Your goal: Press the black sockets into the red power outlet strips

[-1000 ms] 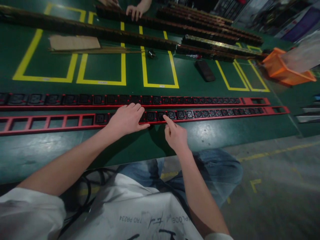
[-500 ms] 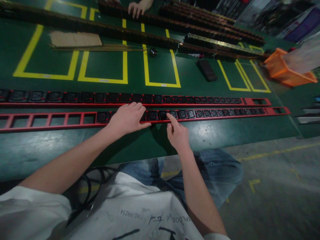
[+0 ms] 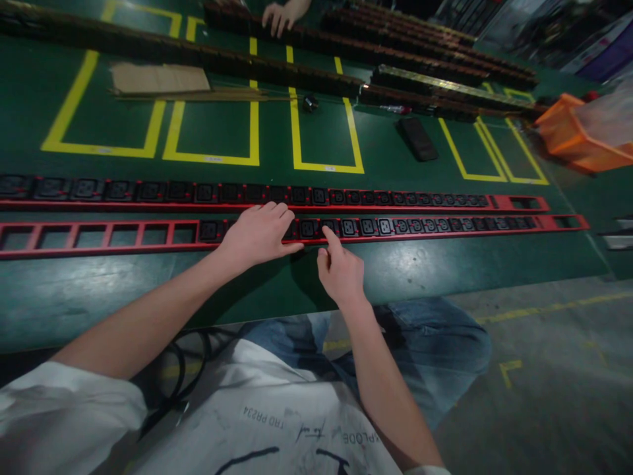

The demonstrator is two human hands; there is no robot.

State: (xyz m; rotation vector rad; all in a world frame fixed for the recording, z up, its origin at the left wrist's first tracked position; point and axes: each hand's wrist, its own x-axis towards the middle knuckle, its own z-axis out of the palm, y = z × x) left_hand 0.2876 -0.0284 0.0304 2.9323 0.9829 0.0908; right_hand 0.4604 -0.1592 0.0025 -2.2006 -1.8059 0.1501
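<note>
A long red power strip frame (image 3: 277, 245) lies nearest me, fitted with black outlet sockets (image 3: 366, 227) from its middle to the right; its left part shows bare openings (image 3: 103, 236). My left hand (image 3: 260, 232) rests across this strip, its fingers bent over the far side and its thumb along the near edge, hiding some sockets. With the index finger stretched out, my right hand (image 3: 342, 269) touches a socket just right of the left hand; its other fingers are curled, with nothing visible in them. A second red strip (image 3: 395, 206), filled with black sockets, lies parallel behind.
Yellow tape outlines mark the green table (image 3: 420, 264). Further back are cardboard (image 3: 161, 79), a small dark part (image 3: 310, 103), a black phone-like slab (image 3: 418, 140) and dark long strips (image 3: 188, 56). Another person's hand (image 3: 285, 16) touches those. An orange bin (image 3: 578, 135) stands right.
My right index fingertip has shifted slightly left along the near strip, across one socket. The left hand stays in place on the strip. The whole view has shifted a little.
</note>
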